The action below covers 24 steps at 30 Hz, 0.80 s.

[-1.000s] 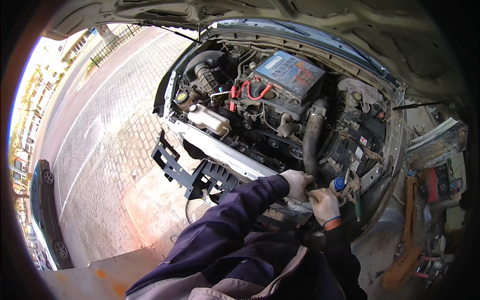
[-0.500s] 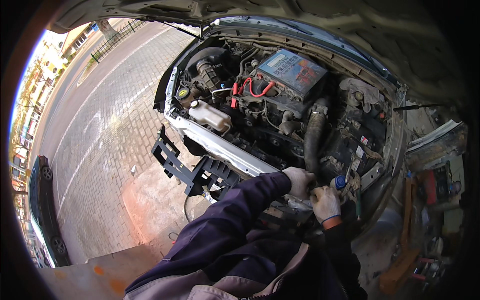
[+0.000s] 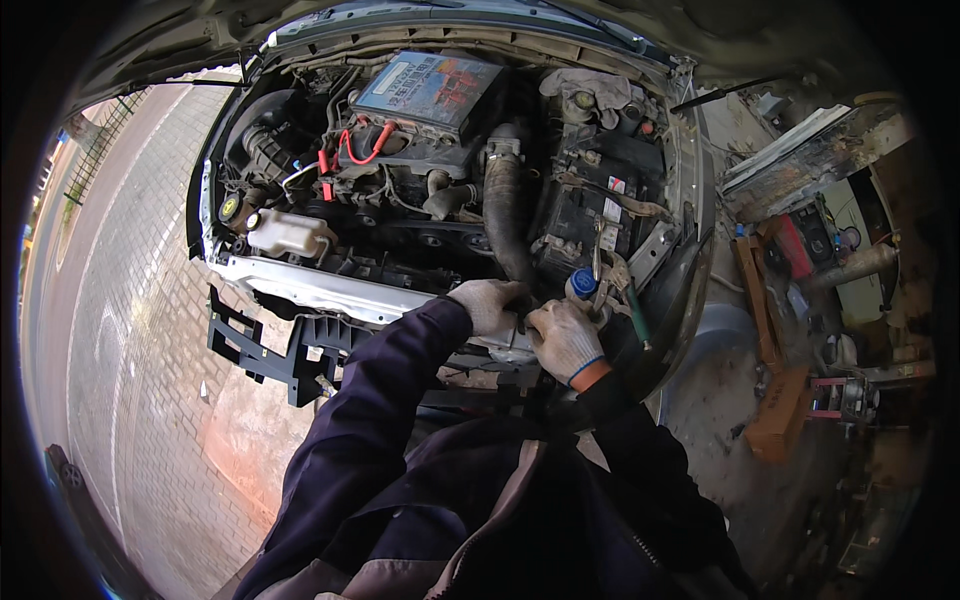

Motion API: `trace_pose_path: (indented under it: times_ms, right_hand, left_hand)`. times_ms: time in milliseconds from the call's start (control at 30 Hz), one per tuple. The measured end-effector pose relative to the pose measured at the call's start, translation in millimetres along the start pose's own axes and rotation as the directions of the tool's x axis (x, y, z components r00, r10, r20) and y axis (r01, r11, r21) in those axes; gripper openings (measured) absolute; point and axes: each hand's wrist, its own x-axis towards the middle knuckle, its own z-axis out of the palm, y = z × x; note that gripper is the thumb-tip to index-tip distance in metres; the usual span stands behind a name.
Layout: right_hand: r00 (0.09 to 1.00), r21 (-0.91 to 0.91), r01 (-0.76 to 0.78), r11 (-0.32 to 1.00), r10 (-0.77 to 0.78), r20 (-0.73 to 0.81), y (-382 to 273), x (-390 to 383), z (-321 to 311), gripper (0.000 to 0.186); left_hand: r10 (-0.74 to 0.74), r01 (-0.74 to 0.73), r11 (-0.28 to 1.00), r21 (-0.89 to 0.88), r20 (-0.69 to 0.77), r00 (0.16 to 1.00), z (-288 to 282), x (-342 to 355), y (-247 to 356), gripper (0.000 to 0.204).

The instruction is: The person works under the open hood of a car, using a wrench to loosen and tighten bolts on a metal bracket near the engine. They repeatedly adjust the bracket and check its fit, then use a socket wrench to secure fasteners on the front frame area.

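My left hand (image 3: 488, 305), in a pale knit glove, is at the front of an open engine bay, beside the lower end of a ribbed black air hose (image 3: 507, 200). Its fingers are curled closed. My right hand (image 3: 565, 340), gloved alike, faces it a short way to the right, thumb and fingers pressed together. Whatever sits between the fingertips of either hand is too small or hidden to make out. Just beyond the right hand is a round blue cap (image 3: 582, 283). To its right a tool with a green handle (image 3: 638, 315) leans at the bay's corner.
A flat blue-and-grey box (image 3: 430, 92) rests on the engine, with red cable (image 3: 370, 150) beside it. A black battery (image 3: 578, 222) is at the right. Black bracket (image 3: 290, 360) juts from the front left. The raised hood hangs overhead; an orange-brown beam (image 3: 760, 300) stands at right.
The view has swung right, so the engine bay sits further left and more of the cluttered right side shows. Both hands stay close together at the hose's lower end.
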Motion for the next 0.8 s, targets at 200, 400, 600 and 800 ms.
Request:
trace_pose_path:
  times_ms: [200,400,600,800]
  right_hand:
    - [0.997,0.007,0.042,0.999,-0.041,-0.072,-2.2,-1.8,0.7,0.01]
    - [0.995,0.003,0.063,0.998,-0.063,-0.081,-0.6,-2.5,0.4,0.009]
    - [0.991,0.019,0.084,0.996,-0.081,-0.102,-0.1,-3.1,3.6,0.011]
    - [0.992,-0.01,0.033,0.999,-0.034,-0.123,-6.0,-5.1,3.1,0.014]
  left_hand:
    - [0.056,-0.056,0.998,0.001,-0.094,0.994,8.3,1.9,-8.4,0.064]
    - [0.002,-0.002,1.0,0.007,-0.023,1.0,-1.4,-1.7,4.2,0.062]
    - [-0.093,0.092,0.987,-0.135,-0.002,0.996,-3.7,1.1,8.5,0.056]
    - [-0.124,0.119,0.986,-0.119,-0.034,0.992,-2.9,-0.8,12.7,0.053]
